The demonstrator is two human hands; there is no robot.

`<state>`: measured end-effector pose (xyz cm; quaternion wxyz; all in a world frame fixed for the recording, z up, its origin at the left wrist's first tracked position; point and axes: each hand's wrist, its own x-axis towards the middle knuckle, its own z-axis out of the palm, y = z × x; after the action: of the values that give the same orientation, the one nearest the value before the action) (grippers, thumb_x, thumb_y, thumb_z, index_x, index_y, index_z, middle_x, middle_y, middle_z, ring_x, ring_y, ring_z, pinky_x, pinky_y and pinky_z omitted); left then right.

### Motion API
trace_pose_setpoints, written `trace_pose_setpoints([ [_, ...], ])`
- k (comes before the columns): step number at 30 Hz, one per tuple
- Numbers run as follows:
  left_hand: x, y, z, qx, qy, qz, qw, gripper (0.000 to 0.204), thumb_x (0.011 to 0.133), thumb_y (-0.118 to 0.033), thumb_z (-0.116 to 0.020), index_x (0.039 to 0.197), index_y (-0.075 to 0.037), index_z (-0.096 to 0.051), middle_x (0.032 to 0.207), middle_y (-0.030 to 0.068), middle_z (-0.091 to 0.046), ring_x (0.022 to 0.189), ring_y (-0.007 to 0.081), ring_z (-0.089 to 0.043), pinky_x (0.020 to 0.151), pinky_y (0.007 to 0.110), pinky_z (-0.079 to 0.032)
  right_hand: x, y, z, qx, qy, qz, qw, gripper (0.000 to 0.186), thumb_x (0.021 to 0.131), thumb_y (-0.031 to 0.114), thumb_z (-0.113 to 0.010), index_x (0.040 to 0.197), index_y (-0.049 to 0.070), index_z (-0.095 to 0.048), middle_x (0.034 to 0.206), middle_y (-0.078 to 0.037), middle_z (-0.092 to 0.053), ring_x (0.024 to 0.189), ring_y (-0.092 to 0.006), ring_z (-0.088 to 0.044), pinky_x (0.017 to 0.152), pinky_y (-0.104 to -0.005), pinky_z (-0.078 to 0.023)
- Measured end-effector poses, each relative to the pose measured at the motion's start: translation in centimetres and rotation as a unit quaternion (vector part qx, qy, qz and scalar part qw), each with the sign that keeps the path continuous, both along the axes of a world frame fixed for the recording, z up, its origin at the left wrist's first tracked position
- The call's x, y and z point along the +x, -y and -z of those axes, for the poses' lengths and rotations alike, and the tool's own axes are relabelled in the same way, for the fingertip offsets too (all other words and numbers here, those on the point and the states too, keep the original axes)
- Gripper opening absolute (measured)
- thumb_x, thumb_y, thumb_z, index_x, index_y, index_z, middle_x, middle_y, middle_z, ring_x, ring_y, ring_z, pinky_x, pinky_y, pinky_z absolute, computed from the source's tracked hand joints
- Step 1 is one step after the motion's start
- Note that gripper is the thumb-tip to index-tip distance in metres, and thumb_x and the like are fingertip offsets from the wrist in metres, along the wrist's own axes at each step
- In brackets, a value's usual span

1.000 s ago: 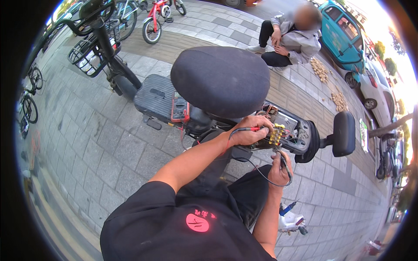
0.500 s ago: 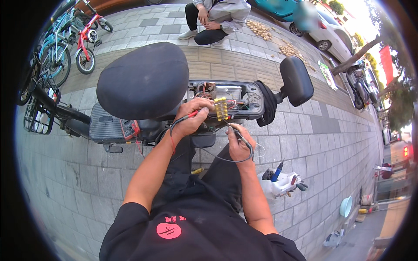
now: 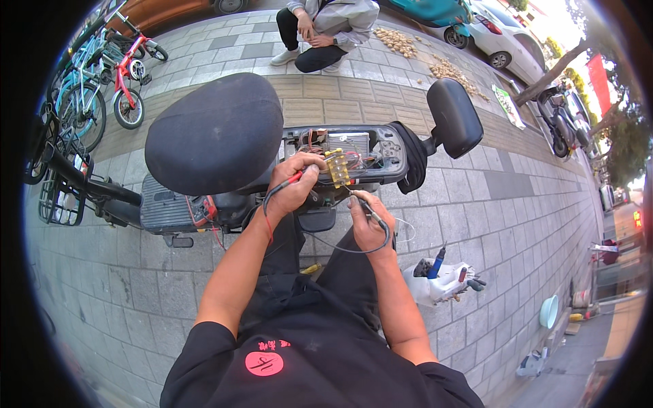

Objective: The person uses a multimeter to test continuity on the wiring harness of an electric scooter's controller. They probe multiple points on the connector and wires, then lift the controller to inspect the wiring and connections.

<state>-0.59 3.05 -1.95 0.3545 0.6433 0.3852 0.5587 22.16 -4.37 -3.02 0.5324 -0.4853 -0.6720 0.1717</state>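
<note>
My left hand [image 3: 292, 182] is closed on a red test probe [image 3: 293, 178], its fingertips at the left side of a yellow terminal block [image 3: 338, 170]. Below the block's right side, my right hand [image 3: 369, 224] grips a black test probe [image 3: 374, 214], tip pointed toward it. The block lies over the open compartment [image 3: 393, 165] of an electric scooter, among loose wires and a finned silver box [image 3: 348, 143]. A red multimeter [image 3: 201, 209] rests on the ribbed footboard [image 3: 163, 202], left of my hands, under the edge of the black seat [image 3: 211, 129].
A crouching person [image 3: 340, 27] faces the scooter. Parked bicycles [image 3: 88, 102] stand left; a white tool container [image 3: 428, 285] with tools is by my right arm. Scattered small tan items [image 3: 456, 81], a tree [image 3: 558, 75], cars [image 3: 503, 34] and a teal basin [image 3: 549, 309] are also around.
My view has swung to the right, so the scooter and surroundings appear shifted leftward and more level. Both hands still hold their probes at the yellow block.
</note>
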Motion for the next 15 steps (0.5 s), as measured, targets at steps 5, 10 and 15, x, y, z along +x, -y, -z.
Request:
trace_pose_setpoints([
  [5, 0.2, -0.4, 0.4, -0.032, 0.005, -0.015, 0.999, 0.02, 0.102, -0.009, -0.066, 0.114, -0.001, -0.081, 0.113, 0.0114, -0.082, 0.102, 0.0166, -0.074, 0.093, 0.033, -0.058, -0.2, -0.1, -0.1, 0.003, -0.002, 0.003, 1.0, 0.02, 0.106, 0.002, -0.077, 0.125, 0.0, -0.076, 0.099, -0.01, -0.08, 0.087, -0.0138, -0.077, 0.078, -0.0291, -0.06],
  [10, 0.3, -0.5, 0.4, -0.056, 0.031, -0.004, 0.998, 0.021, 0.103, -0.01, -0.066, 0.115, -0.001, -0.081, 0.111, 0.0088, -0.081, 0.098, 0.0125, -0.072, 0.09, 0.031, -0.057, -0.7, 0.0, -1.2, -0.01, 0.003, 0.018, 1.0, 0.018, 0.108, 0.005, -0.075, 0.125, 0.001, -0.076, 0.098, -0.01, -0.08, 0.085, -0.0142, -0.077, 0.076, -0.0295, -0.06],
  [15, 0.0, -0.5, 0.2, -0.084, 0.007, 0.004, 0.996, 0.02, 0.107, -0.009, -0.064, 0.114, -0.001, -0.081, 0.119, 0.0089, -0.081, 0.108, 0.0134, -0.071, 0.098, 0.031, -0.055, -0.8, 0.0, -1.3, -0.041, -0.014, 0.029, 0.999, 0.02, 0.103, 0.005, -0.078, 0.123, 0.001, -0.076, 0.109, -0.015, -0.08, 0.083, -0.0222, -0.078, 0.078, -0.0349, -0.061],
])
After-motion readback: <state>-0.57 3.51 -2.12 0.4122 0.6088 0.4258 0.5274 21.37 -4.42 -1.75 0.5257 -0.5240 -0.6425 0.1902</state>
